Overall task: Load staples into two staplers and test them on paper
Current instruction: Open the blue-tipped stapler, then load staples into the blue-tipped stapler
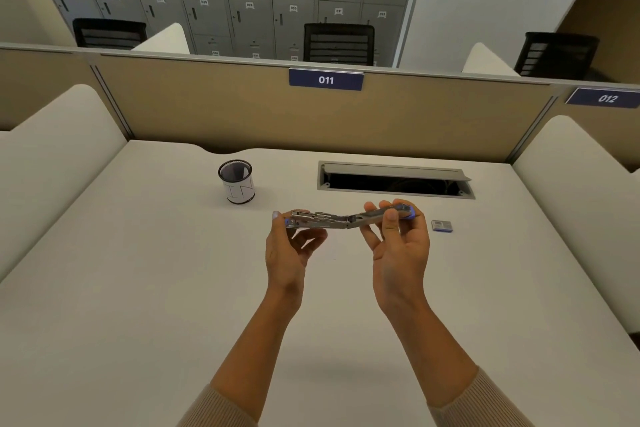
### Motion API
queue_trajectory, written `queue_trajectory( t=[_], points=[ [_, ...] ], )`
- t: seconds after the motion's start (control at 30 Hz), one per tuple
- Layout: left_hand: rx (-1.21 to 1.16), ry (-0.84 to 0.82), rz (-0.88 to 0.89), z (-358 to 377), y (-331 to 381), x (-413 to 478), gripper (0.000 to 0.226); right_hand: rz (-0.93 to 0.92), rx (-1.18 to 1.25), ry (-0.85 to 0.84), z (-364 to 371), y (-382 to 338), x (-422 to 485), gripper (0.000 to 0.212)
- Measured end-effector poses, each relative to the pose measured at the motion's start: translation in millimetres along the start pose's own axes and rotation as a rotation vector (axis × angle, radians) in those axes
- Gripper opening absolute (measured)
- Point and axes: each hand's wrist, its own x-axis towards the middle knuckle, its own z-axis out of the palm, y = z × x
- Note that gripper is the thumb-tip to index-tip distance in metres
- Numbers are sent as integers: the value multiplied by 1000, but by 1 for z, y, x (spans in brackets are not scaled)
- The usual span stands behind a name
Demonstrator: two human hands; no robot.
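Note:
A metal stapler (341, 220) with blue ends is swung fully open, nearly flat, and held above the white desk (173, 288). My left hand (289, 248) pinches its left end, where the staple channel shows. My right hand (398, 243) grips its right end, thumb on top and fingers underneath. A small blue box of staples (442, 226) lies on the desk just right of my right hand. No second stapler and no paper are in view.
A black mesh pen cup (237, 181) stands at the back left of the desk. An open cable hatch (394, 180) is set into the desk behind the stapler. Beige partitions (242, 114) enclose the desk at the back and on both sides.

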Motion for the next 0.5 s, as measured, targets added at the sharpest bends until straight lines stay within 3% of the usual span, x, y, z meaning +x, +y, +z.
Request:
queue_trajectory(
  t=[0.23,0.5],
  points=[
    [19,-44,-75,12,-3,-9,25,12,24,28,-4,8,-8,18],
    [-143,-5,-114,8,4,-4,23,83,-160,-112,-22,21,-17,19]
  ],
)
